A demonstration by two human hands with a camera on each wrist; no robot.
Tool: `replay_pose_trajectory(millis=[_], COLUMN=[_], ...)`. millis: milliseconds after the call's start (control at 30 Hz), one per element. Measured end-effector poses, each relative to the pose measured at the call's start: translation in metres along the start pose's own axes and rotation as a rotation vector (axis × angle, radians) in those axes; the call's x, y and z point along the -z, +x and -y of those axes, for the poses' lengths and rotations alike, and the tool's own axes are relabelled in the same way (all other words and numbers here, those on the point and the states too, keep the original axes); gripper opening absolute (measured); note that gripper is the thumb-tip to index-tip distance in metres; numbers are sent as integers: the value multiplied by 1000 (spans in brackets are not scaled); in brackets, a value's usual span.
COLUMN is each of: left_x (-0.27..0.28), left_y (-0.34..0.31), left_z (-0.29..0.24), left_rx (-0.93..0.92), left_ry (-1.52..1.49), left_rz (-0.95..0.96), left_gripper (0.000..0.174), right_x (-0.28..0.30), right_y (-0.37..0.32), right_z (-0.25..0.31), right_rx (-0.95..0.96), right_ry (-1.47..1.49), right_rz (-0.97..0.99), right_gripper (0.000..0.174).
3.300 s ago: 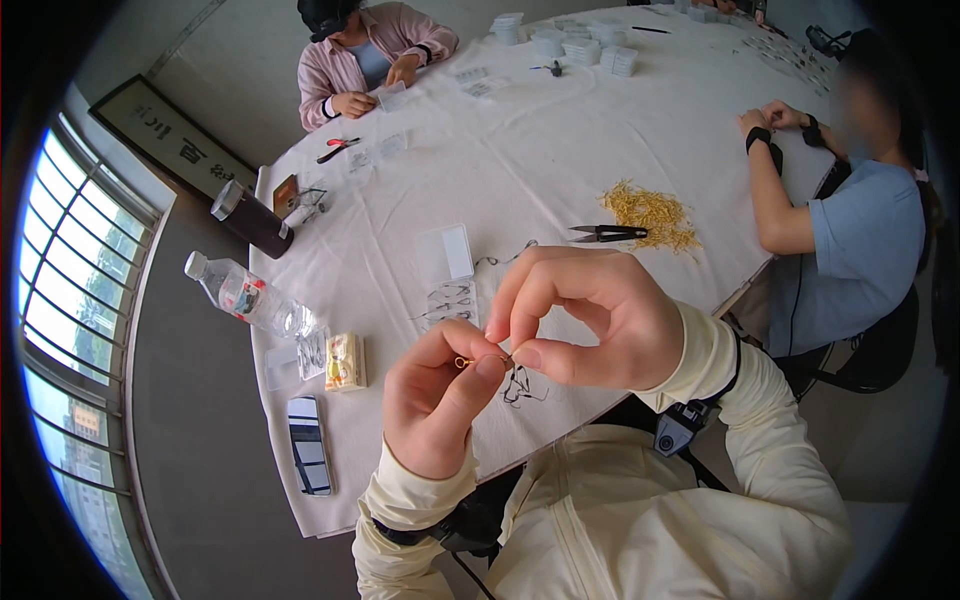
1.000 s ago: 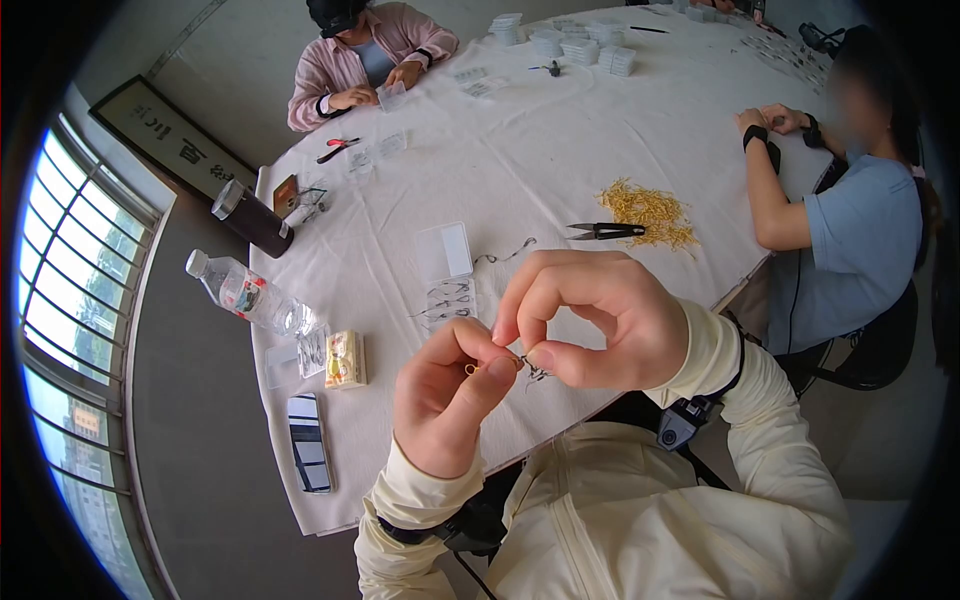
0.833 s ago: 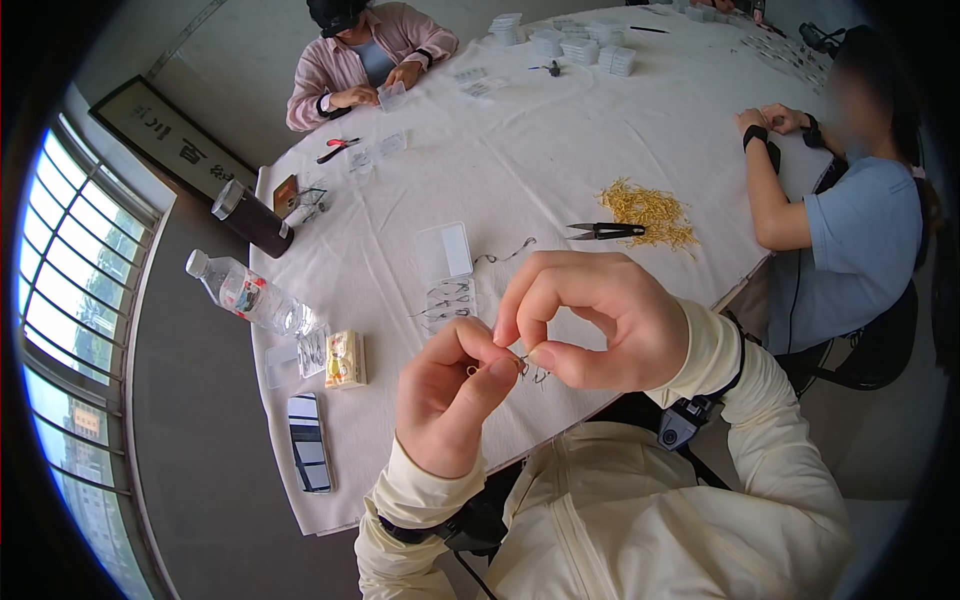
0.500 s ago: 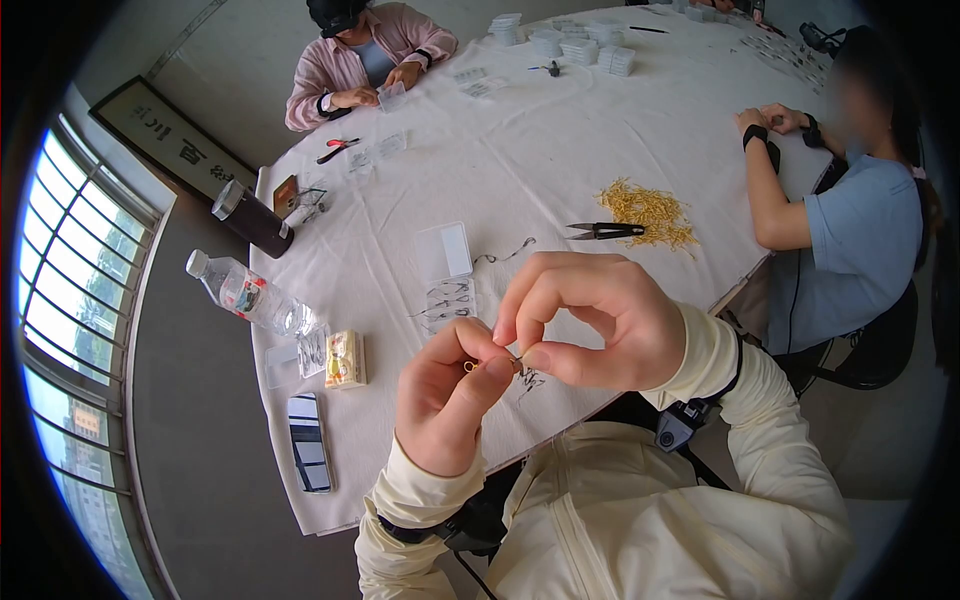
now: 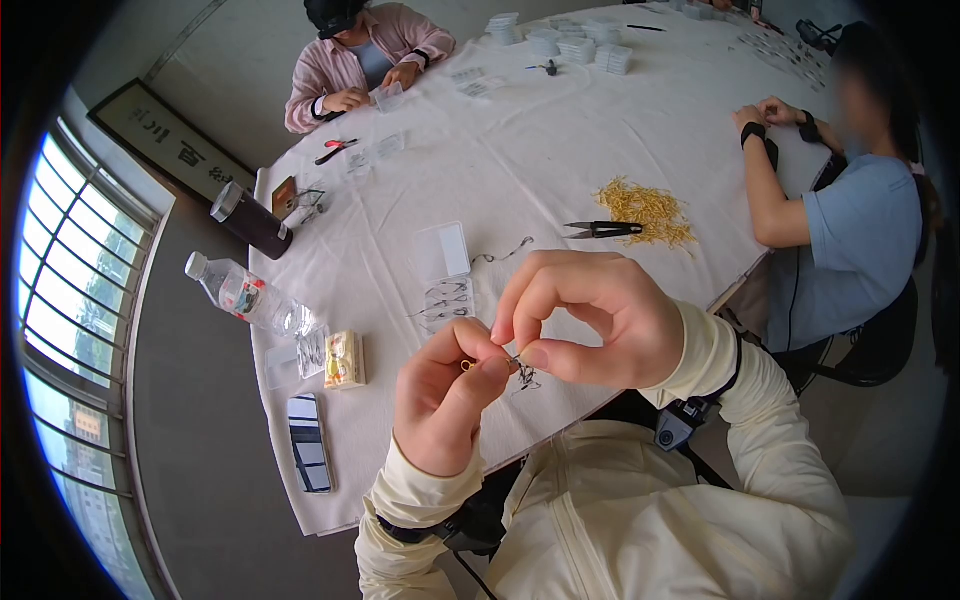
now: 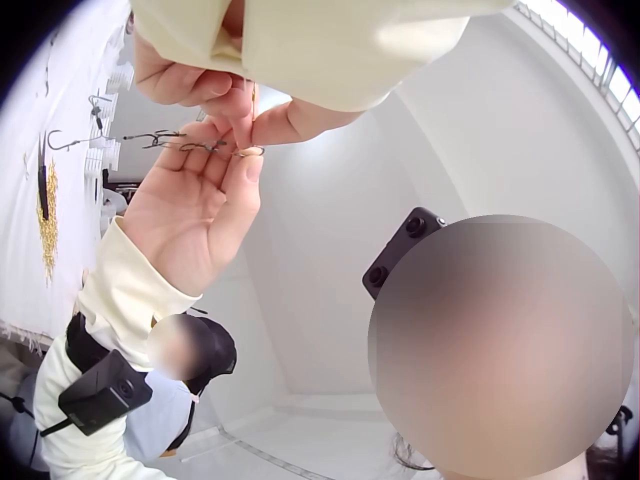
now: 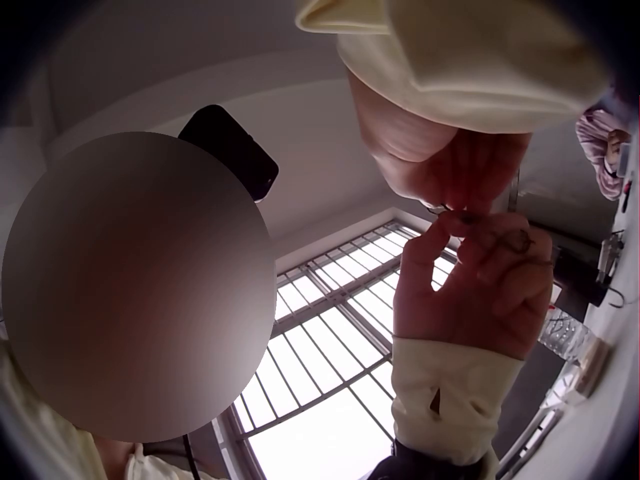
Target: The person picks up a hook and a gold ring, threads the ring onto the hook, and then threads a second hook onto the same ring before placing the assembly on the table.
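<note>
Both hands are raised together over the near edge of the white table [image 5: 560, 130]. My left hand [image 5: 482, 362] pinches a small gold eyelet [image 5: 466, 366] between thumb and forefinger. My right hand [image 5: 513, 348] meets it fingertip to fingertip and pinches a thin dark wire with small hooks [image 5: 522, 377] that dangles below. In the left wrist view the gold eyelet [image 6: 250, 152] and the dark hooks [image 6: 170, 144] show between the fingers of both hands. The right wrist view shows the hooks [image 7: 516, 241] against the left hand's fingers.
On the table lie black snips [image 5: 603, 230], a pile of gold pieces [image 5: 645, 212], an open clear box [image 5: 445, 252], a water bottle [image 5: 250, 298], a dark flask [image 5: 250, 220], a phone [image 5: 308, 445] and a small carton [image 5: 345, 360]. Two other people sit at the far and right sides.
The hands stay joined and have sunk slightly. The gold piece has turned in the left fingers, and the dangling hooks have swung a little under the right fingertips.
</note>
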State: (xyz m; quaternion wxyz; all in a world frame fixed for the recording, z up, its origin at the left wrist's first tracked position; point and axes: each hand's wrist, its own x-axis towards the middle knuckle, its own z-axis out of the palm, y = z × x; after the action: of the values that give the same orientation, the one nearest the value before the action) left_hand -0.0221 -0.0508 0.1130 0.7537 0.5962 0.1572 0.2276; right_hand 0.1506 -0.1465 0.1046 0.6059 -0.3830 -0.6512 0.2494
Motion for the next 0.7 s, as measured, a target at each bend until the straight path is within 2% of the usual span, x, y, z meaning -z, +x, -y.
replay_pose_trajectory(millis=[700], left_x=[7], left_y=[-1], left_z=[6], left_rx=[-11], left_ry=[-53], left_rz=[55], left_gripper=[4], right_x=[2], right_y=[0], right_z=[1], right_rx=[14], right_ry=[-44], right_rz=[22], right_gripper=[10])
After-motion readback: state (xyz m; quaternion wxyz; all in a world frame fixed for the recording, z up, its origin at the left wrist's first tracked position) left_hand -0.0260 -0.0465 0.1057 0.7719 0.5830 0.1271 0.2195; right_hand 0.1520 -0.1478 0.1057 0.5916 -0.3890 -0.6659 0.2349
